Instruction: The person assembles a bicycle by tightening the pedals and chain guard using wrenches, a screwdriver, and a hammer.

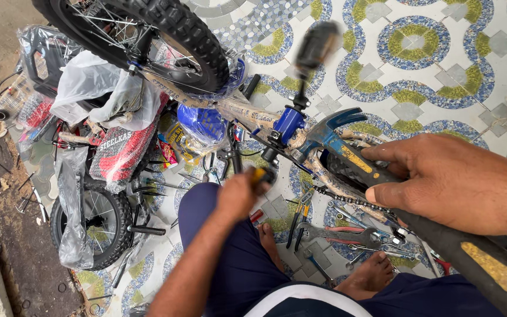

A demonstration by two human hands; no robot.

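A small bicycle lies across the tiled floor, its frame [247, 111] wrapped in clear plastic, with a blue head tube [289, 124]. My left hand [239, 196] is closed on a short yellow-handled tool [260, 175] whose tip points at the parts just below the head tube. My right hand [456, 185] grips a claw hammer by its black and yellow handle [441, 235]. The blue hammer head [327, 134] hovers next to the head tube. A black grip [317, 46] on a stem above is blurred.
A knobby front tyre [174, 35] is at the top. A second small bike wrapped in plastic, with its wheel [92, 226], lies at the left. Pliers and wrenches [338, 232] and a chain [347, 198] lie by my bare feet [371, 273].
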